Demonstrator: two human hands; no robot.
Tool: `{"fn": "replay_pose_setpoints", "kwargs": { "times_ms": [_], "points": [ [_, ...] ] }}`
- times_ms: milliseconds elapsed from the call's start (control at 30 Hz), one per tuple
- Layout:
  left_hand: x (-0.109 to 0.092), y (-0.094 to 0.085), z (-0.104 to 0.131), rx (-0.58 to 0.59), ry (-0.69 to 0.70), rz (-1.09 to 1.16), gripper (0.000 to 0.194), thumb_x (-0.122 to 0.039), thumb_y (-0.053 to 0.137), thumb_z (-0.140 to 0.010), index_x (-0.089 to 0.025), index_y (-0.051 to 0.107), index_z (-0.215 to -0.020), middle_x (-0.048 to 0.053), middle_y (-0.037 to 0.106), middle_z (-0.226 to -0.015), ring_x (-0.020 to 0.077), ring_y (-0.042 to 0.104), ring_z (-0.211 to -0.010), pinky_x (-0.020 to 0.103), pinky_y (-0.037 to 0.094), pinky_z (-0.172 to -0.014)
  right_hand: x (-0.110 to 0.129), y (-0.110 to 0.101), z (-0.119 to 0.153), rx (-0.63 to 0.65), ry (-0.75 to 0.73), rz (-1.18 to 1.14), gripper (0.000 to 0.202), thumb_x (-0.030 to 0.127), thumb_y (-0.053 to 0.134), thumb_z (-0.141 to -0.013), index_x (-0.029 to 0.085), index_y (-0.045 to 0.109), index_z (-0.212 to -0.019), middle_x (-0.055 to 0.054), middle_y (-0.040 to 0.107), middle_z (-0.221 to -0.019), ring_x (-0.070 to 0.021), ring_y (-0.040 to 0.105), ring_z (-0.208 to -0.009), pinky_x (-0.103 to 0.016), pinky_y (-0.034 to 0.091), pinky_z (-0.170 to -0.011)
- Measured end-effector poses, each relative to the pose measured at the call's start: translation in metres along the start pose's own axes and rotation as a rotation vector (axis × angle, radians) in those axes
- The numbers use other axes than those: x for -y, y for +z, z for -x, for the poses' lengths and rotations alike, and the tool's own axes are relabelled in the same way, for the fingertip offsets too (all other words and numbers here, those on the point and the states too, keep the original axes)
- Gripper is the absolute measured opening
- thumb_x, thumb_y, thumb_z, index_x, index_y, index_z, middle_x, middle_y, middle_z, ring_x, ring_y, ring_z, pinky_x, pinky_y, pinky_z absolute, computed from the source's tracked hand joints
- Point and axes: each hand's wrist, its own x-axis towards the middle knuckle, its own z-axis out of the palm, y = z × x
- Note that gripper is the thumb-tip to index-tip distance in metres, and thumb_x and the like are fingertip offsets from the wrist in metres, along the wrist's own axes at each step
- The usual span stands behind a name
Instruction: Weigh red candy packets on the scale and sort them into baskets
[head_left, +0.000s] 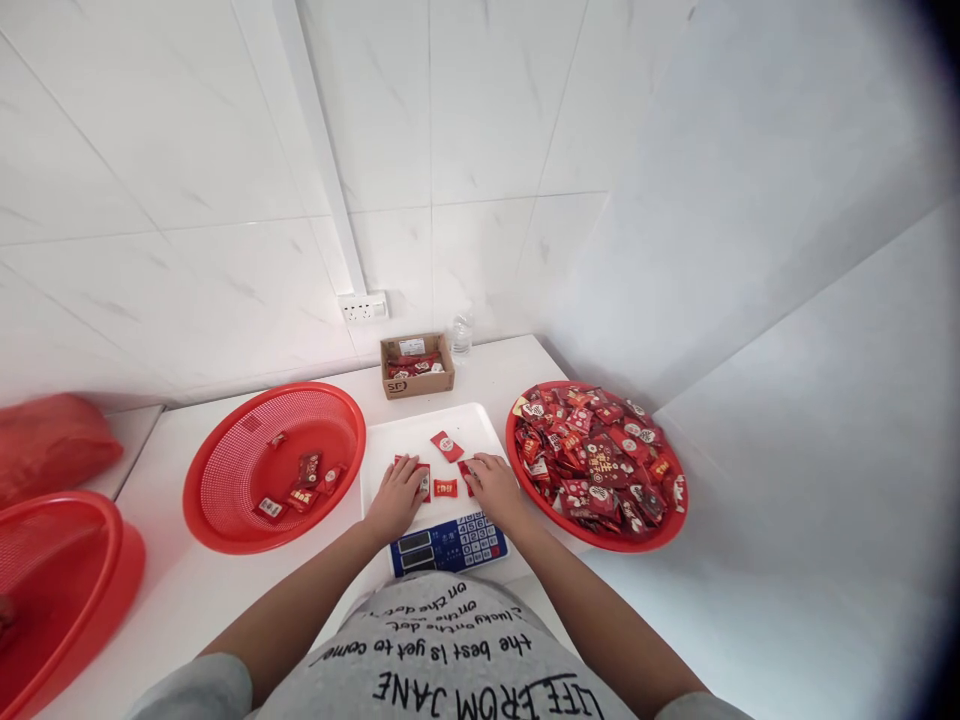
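Observation:
A white scale tray [379, 435] lies in front of me, with a blue keypad panel [448, 545] along its near side. My left hand [397, 495] rests on the left of the tray, fingers extended over red wrapped packets [426, 482] that it partly covers. On the right, my right hand [496, 490] lies with its fingers over another red packet [466, 478], mostly hidden beneath them. Between the hands sits a small orange-red wrapped candy [445, 488]. Farther back on the tray is a tilted red packet [447, 446], apart from both hands.
Right of the scale, a red basket [512, 450] is heaped with red packets. The left red basket [202, 500] holds several. A cardboard box [420, 383] of packets and a clear plastic bottle [461, 338] stand behind. Another red basket [112, 560] and a red bag [60, 440] are far left.

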Motion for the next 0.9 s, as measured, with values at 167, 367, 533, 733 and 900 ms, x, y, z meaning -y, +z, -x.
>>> {"fn": "replay_pose_setpoints", "kwargs": {
  "times_ms": [167, 367, 533, 733, 900],
  "points": [
    [-0.001, -0.001, -0.015, 0.002, -0.026, 0.048, 0.040, -0.026, 0.041, -0.087, -0.017, 0.043, -0.126, 0.012, 0.037, -0.141, 0.0242, 0.027, -0.133, 0.044, 0.026, -0.107, 0.011, 0.004, -0.004, -0.046, 0.012, -0.119, 0.033, 0.024, 0.046, -0.085, 0.023, 0.058, -0.116, -0.007, 0.053, -0.122, -0.0214, 0.046, -0.111, -0.034, 0.036, -0.096],
    [-0.002, -0.002, -0.023, 0.009, 0.008, 0.069, 0.058, -0.046, 0.039, -0.088, -0.015, 0.031, -0.136, 0.014, 0.028, -0.146, 0.0275, 0.019, -0.136, 0.048, 0.020, -0.108, 0.017, 0.015, 0.003, -0.040, -0.151, -0.185, 0.037, 0.026, 0.052, -0.082, 0.021, 0.055, -0.119, -0.009, 0.046, -0.130, -0.0223, 0.039, -0.121, -0.038, 0.033, -0.102],
    [-0.010, -0.011, -0.032, 0.063, 0.087, -0.019, 0.078, -0.065, 0.038, -0.080, -0.021, 0.022, -0.142, 0.010, 0.020, -0.150, 0.0312, 0.007, -0.138, 0.056, 0.008, -0.108, 0.010, 0.022, -0.006, -0.004, -0.043, -0.121, 0.045, 0.023, 0.047, -0.084, 0.018, 0.046, -0.128, -0.013, 0.034, -0.141, -0.0247, 0.025, -0.133, -0.042, 0.027, -0.106],
    [-0.013, -0.011, -0.036, 0.128, 0.131, -0.054, 0.070, -0.064, 0.035, -0.081, -0.027, 0.027, -0.140, 0.006, 0.023, -0.149, 0.0309, 0.013, -0.137, 0.058, 0.010, -0.107, 0.009, 0.025, -0.010, 0.051, -0.036, -0.095, 0.048, 0.023, 0.041, -0.086, 0.016, 0.039, -0.133, -0.012, 0.032, -0.143, -0.0228, 0.023, -0.134, -0.041, 0.026, -0.107],
    [-0.010, -0.006, -0.031, 0.115, 0.126, -0.046, 0.066, -0.064, 0.032, -0.082, -0.030, 0.030, -0.139, 0.004, 0.024, -0.149, 0.0312, 0.016, -0.136, 0.057, 0.011, -0.107, 0.009, 0.013, 0.001, 0.009, 0.000, -0.007, 0.039, 0.027, 0.043, -0.086, 0.017, 0.051, -0.123, -0.011, 0.047, -0.130, -0.0232, 0.038, -0.123, -0.036, 0.030, -0.101]
  ]
}}
